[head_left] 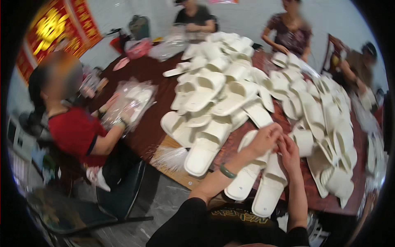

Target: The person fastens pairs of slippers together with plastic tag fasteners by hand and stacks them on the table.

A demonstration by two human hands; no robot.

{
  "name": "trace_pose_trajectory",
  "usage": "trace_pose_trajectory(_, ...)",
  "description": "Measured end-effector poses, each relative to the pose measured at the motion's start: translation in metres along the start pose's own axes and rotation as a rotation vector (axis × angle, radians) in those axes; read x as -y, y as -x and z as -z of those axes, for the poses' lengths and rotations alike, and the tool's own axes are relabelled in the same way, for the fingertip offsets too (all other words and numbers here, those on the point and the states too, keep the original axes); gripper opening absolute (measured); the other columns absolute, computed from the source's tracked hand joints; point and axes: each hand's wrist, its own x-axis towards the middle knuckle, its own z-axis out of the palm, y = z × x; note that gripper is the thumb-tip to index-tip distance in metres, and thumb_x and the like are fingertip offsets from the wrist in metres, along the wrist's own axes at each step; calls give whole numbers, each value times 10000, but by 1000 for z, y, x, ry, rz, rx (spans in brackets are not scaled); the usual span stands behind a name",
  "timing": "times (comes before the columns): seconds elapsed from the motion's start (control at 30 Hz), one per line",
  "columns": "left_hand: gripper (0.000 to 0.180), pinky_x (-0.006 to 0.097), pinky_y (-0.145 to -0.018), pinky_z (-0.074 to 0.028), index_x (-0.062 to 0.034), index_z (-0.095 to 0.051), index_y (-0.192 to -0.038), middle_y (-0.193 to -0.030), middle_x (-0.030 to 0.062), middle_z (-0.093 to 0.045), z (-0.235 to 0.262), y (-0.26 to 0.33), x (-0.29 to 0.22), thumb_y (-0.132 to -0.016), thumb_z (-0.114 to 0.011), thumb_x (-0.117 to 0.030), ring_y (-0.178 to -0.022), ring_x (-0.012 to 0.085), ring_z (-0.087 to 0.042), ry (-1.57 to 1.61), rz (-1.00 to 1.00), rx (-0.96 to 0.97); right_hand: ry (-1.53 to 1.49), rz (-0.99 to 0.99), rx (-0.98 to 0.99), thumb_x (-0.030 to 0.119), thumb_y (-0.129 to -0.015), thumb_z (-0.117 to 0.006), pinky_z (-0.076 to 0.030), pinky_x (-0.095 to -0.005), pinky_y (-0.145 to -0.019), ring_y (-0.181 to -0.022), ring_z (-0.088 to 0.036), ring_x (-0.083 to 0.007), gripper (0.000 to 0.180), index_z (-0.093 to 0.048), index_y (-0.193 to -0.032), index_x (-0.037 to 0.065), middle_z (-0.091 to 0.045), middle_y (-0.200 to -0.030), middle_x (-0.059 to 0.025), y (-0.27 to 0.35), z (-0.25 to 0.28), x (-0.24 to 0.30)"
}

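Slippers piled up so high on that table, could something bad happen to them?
Maybe. The two white slippers under the hands, left hand and right hand, stick out past the table edge, so a nudge might tip them to the floor. The big slipper heap is stacked loosely, so pulling one out could make others slide. The bundle of thin white ties also lies near the edge.

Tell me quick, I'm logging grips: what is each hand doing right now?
Left hand: fingers curled, pinching at something small above the white slippers; what it grips cannot be told.
Right hand: fingers meeting the left's, contents cannot be told.
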Motion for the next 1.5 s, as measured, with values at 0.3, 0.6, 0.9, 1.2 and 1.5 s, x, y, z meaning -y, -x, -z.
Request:
trace_pose_trajectory(0.3, 166, 213, -669, -426, -16, -578, -884, -860, 41, -587, 27, 3, -2, -910, -490, -154, -727, 86, -520, -176, 135, -297, -353, -190, -76, 109, -869, -495, -361, -206, -364, -426, -472, -73, 135, -571, -931, 17, -568, -632, -44, -39, 4, -41)
trace_pose_trajectory(0.6, 205, 179, -552, -337, 21, -564, -957, -703, -2, -517, 19, 4, -7, -916, -501, -170, -606, 54, -428, -120, 154, -162, -467, -248, -107, 218, -866, -555, -275, -198, -337, -397, -404, -45, 152, -556, -844, 67, -471, -564, 29, -30, 15, -27)
trace_pose_trajectory(0.9, 224, 165, -527, -313, 16, -566, -991, -683, -21, -504, 20, 6, -8, -916, -505, -186, -583, 35, -411, -162, 192, -181, -468, -217, -72, 194, -888, -534, -250, -183, -358, -412, -367, -29, 153, -558, -935, 51, -452, -594, 36, -29, 15, -29)
trace_pose_trajectory(1.2, 181, 160, -522, -321, -2, -557, -991, -680, -14, -504, 20, 4, -4, -911, -502, -154, -572, 37, -416, -82, 197, -205, -482, -238, -108, 224, -873, -551, -242, -194, -331, -368, -348, -39, 170, -589, -885, 59, -459, -555, 36, -29, 17, -30)
trace_pose_trajectory(1.5, 162, 206, -616, -436, 11, -616, -938, -776, 3, -610, 23, 5, -6, -879, -515, -102, -696, 58, -537, -202, 131, -115, -269, -188, -95, 204, -883, -550, -279, -152, -421, -516, -405, 0, 187, -622, -968, 54, -610, -775, 28, -26, 8, -8)
